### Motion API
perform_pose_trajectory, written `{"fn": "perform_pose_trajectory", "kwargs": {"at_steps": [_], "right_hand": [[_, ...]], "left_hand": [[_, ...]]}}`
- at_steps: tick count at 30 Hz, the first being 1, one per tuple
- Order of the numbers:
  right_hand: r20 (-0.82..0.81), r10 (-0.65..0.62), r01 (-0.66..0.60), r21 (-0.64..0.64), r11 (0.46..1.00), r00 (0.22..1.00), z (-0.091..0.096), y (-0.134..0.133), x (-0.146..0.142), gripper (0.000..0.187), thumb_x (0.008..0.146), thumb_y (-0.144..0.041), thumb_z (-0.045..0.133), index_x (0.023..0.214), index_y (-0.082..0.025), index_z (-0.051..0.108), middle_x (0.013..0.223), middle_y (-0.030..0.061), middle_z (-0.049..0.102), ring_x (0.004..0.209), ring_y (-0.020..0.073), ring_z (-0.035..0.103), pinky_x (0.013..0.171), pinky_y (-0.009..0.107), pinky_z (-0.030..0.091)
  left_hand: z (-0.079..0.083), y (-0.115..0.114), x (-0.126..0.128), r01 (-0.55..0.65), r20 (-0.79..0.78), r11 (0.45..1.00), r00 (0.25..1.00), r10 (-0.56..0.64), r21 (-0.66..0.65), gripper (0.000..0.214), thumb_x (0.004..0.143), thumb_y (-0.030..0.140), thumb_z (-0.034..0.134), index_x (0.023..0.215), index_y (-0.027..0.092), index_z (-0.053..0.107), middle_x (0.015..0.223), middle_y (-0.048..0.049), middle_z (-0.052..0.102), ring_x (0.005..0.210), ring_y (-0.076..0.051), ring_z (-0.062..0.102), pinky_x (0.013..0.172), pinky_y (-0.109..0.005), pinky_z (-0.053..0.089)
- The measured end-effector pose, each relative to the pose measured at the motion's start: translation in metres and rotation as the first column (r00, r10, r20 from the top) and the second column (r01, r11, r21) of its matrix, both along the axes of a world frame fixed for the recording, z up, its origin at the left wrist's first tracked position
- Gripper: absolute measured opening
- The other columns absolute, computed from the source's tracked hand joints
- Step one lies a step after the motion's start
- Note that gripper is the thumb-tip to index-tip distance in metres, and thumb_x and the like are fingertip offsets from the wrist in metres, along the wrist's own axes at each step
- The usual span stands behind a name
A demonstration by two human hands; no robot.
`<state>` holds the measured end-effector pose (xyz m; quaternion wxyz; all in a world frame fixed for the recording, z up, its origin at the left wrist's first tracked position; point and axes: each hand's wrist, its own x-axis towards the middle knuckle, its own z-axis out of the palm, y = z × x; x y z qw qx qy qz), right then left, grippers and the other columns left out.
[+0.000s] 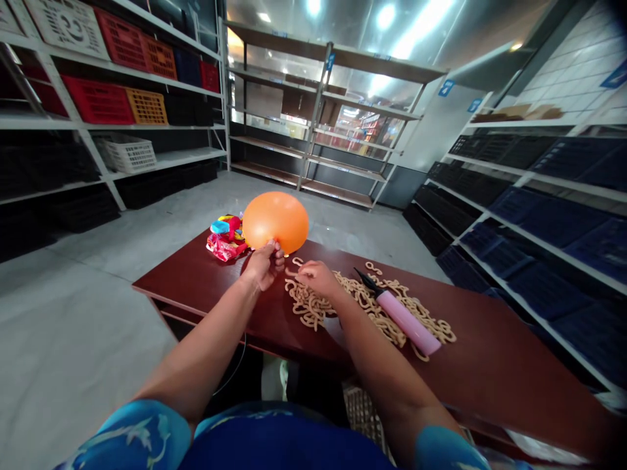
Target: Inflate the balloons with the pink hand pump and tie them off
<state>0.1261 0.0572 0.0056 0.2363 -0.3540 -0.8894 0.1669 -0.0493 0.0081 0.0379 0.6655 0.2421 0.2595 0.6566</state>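
Note:
My left hand (265,264) is closed on an inflated orange balloon (275,220), pinching it at its lower end above the table. My right hand (317,278) is over the left end of a pile of tan curled strands (313,303). Its fingers are drawn together, and one thin strand shows at the fingertips. What material the strands are made of I cannot tell. Lying across the pile is a hand pump (409,323) with a pink barrel and a black nozzle. Left of the balloon sits a heap of colourful plastic packaging (228,241), mostly red, yellow and blue.
Everything lies on a dark red-brown table (494,365). Shelves with red crates (98,100) and a white basket (128,153) stand at the left. Behind is a metal rack (316,98). Dark blue crates (529,215) fill the shelves at the right.

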Motion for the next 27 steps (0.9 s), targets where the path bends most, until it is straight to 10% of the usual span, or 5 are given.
{"fn": "perform_pose_trajectory", "kwargs": {"at_steps": [5, 9, 13, 17, 27], "right_hand": [[-0.496, -0.256, -0.055, -0.528, 0.847, 0.83, 0.032, 0.004, 0.02, 0.033, 0.074, -0.046, 0.058, 0.091, -0.018, 0.065, 0.085, 0.0035, 0.065, 0.08, 0.014, 0.059, 0.072, 0.027, 0.044], [-0.664, -0.316, -0.231, -0.6, 0.766, 0.678, 0.055, 0.002, 0.029, 0.032, 0.07, -0.045, 0.064, 0.091, -0.02, 0.064, 0.078, 0.0024, 0.064, 0.077, 0.0142, 0.06, 0.072, 0.029, 0.046], [-0.593, -0.208, -0.131, -0.477, 0.869, 0.778, 0.062, -0.007, 0.029, 0.027, 0.077, -0.044, 0.055, 0.092, -0.023, 0.062, 0.067, -0.0019, 0.059, 0.056, 0.0102, 0.055, 0.057, 0.026, 0.044], [-0.181, -0.029, 0.028, -0.008, 1.0, 0.983, 0.065, -0.02, 0.025, 0.016, 0.079, -0.028, 0.051, 0.079, -0.021, 0.066, 0.072, 0.0008, 0.059, 0.066, 0.0115, 0.053, 0.064, 0.025, 0.039], [0.046, -0.207, 0.173, 0.395, 0.902, 0.977, 0.076, -0.045, 0.017, 0.018, 0.082, -0.026, 0.047, 0.077, -0.022, 0.063, 0.078, 0.0024, 0.061, 0.075, 0.0133, 0.054, 0.066, 0.023, 0.034]], "left_hand": [[0.002, 0.003, 0.002, -0.022, -0.03, 0.999, 0.999, 0.023, 0.033, 0.017, 0.079, 0.028, 0.054, 0.07, 0.016, 0.046, 0.058, 0.002, 0.042, 0.043, -0.005, 0.037, 0.038, -0.015, 0.026], [0.008, 0.004, 0.008, -0.016, -0.049, 0.996, 0.999, 0.02, 0.083, 0.018, 0.079, 0.029, 0.054, 0.071, 0.014, 0.047, 0.061, 0.0014, 0.047, 0.041, -0.003, 0.036, 0.037, -0.014, 0.025], [0.016, 0.001, 0.019, 0.007, -0.107, 0.993, 0.994, 0.006, 0.115, 0.02, 0.078, 0.032, 0.056, 0.075, 0.014, 0.049, 0.068, 0.0001, 0.053, 0.04, -0.002, 0.036, 0.036, -0.014, 0.025], [0.019, -0.004, 0.033, -0.012, -0.214, 0.993, 0.976, 0.037, 0.118, 0.023, 0.077, 0.035, 0.056, 0.077, 0.013, 0.052, 0.073, -0.0024, 0.059, 0.038, -0.002, 0.038, 0.034, -0.016, 0.027], [0.002, -0.008, 0.052, 0.03, -0.437, 0.995, 0.899, 0.015, 0.097, 0.025, 0.077, 0.038, 0.054, 0.079, 0.014, 0.054, 0.054, 0.0004, 0.057, 0.042, -0.01, 0.051, 0.04, -0.021, 0.038]]}}
